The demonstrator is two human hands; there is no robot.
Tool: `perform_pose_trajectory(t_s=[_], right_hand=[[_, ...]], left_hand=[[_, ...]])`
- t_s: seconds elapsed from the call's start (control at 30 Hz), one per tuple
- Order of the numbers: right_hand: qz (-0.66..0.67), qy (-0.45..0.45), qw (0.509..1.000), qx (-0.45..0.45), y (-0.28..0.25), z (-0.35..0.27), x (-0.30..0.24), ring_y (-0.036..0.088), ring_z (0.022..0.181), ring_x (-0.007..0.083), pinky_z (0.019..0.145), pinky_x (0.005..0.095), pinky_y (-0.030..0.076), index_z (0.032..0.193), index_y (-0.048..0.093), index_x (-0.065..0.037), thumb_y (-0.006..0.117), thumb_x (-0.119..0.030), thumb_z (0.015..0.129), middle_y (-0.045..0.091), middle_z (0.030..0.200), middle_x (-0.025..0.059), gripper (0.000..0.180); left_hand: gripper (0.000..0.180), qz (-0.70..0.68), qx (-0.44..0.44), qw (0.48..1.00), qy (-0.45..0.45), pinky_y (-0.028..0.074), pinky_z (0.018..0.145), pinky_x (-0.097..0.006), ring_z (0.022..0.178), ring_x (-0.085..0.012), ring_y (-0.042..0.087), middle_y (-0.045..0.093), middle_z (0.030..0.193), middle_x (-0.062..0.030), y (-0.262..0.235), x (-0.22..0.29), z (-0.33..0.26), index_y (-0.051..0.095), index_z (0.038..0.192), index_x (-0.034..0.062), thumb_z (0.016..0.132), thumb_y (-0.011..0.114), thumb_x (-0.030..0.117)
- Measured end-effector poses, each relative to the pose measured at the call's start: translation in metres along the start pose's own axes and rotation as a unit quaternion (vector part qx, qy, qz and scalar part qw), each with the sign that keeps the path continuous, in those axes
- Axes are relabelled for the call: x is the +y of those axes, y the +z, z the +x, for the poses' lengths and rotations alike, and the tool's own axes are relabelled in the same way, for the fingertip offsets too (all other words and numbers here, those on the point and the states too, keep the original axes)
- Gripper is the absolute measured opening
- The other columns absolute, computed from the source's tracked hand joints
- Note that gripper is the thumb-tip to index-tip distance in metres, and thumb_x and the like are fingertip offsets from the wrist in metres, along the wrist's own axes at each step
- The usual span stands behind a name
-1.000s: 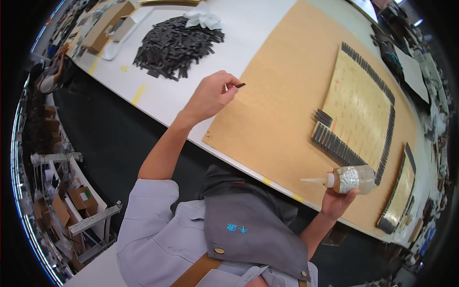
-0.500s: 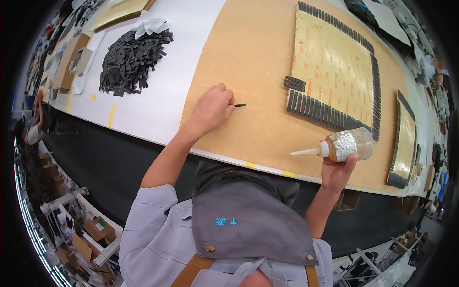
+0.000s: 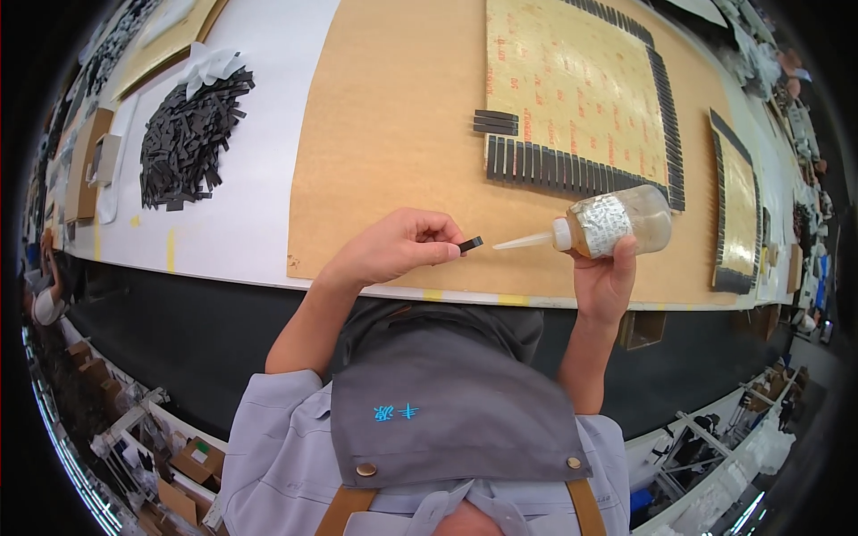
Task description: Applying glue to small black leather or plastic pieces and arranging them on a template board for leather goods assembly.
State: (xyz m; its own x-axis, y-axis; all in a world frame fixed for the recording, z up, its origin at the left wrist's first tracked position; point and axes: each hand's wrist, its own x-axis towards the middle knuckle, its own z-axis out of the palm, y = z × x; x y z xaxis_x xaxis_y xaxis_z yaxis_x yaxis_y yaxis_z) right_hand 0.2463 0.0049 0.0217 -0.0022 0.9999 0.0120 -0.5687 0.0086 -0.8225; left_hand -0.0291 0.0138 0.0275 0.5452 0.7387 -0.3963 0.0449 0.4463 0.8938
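Note:
Between thumb and fingers, my left hand [image 3: 398,246] pinches a small black strip [image 3: 471,243] by one end, above the brown sheet. My right hand [image 3: 603,281] grips a clear squeeze bottle [image 3: 624,221] with a silvery label and a long pale nozzle [image 3: 523,241]. The bottle lies nearly level, and its nozzle points left, a short gap from the strip's free end. Beyond the bottle rests a yellowish panel [image 3: 572,89] with red print. Black strips [image 3: 545,167] stick out in rows along its edges, and several lie at its left corner.
A heap of loose black strips [image 3: 189,138] lies on the white table at left, with a crumpled white cloth [image 3: 207,67] on top. Cardboard boxes [image 3: 88,165] stand farther left. A narrower edged panel [image 3: 735,205] lies at right. Another person [image 3: 49,290] is at far left.
My left hand has turned and moved toward the bottle, lifting the black strip. My right hand has brought the bottle slightly left, so nozzle and strip are closer. The view has shifted to the right.

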Motion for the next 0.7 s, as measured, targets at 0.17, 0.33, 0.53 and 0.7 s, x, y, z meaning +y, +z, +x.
perform_pose_trajectory(t_s=[0.17, 0.33, 0.53, 0.7], right_hand=[[-0.037, -0.018, 0.999, 0.013, 0.001, -0.001, 0.000, 0.055, 0.106, 0.0269, 0.084, 0.0458, 0.051, 0.126, 0.038, -0.002, 0.056, -0.039, 0.086, 0.053, 0.117, 0.0118, 0.059], [-0.048, -0.017, 0.999, 0.003, 0.001, -0.002, 0.001, 0.056, 0.105, 0.0260, 0.083, 0.0434, 0.052, 0.127, 0.037, 0.000, 0.057, -0.039, 0.085, 0.052, 0.117, 0.0117, 0.060], [-0.044, -0.015, 0.999, -0.004, 0.002, -0.003, 0.002, 0.054, 0.107, 0.0243, 0.085, 0.0419, 0.051, 0.128, 0.036, 0.000, 0.056, -0.038, 0.086, 0.051, 0.119, 0.0110, 0.060], [-0.047, -0.005, 0.999, -0.016, 0.001, -0.004, 0.002, 0.054, 0.108, 0.0229, 0.087, 0.0417, 0.050, 0.128, 0.035, 0.000, 0.056, -0.037, 0.086, 0.051, 0.120, 0.0106, 0.060]], left_hand=[[0.015, 0.031, -0.005, 0.999, -0.018, 0.037, 0.061, -0.021, 0.068, -0.0045, 0.045, 0.054, 0.072, 0.0025, 0.006, 0.004, -0.001, 0.061, 0.084, -0.0005, 0.082, 0.059, 0.014], [0.017, 0.044, -0.008, 0.999, -0.022, 0.037, 0.060, -0.021, 0.067, -0.0046, 0.045, 0.053, 0.070, 0.0026, 0.010, 0.005, -0.003, 0.062, 0.084, -0.0008, 0.081, 0.060, 0.016], [0.018, 0.061, -0.003, 0.998, -0.025, 0.035, 0.058, -0.021, 0.064, -0.0044, 0.043, 0.052, 0.068, 0.0028, 0.012, 0.003, -0.002, 0.063, 0.082, -0.0008, 0.080, 0.059, 0.016], [0.017, 0.055, 0.002, 0.998, -0.025, 0.034, 0.056, -0.021, 0.062, -0.0043, 0.042, 0.051, 0.065, 0.0035, 0.012, 0.000, -0.002, 0.063, 0.081, -0.0009, 0.080, 0.059, 0.016]])
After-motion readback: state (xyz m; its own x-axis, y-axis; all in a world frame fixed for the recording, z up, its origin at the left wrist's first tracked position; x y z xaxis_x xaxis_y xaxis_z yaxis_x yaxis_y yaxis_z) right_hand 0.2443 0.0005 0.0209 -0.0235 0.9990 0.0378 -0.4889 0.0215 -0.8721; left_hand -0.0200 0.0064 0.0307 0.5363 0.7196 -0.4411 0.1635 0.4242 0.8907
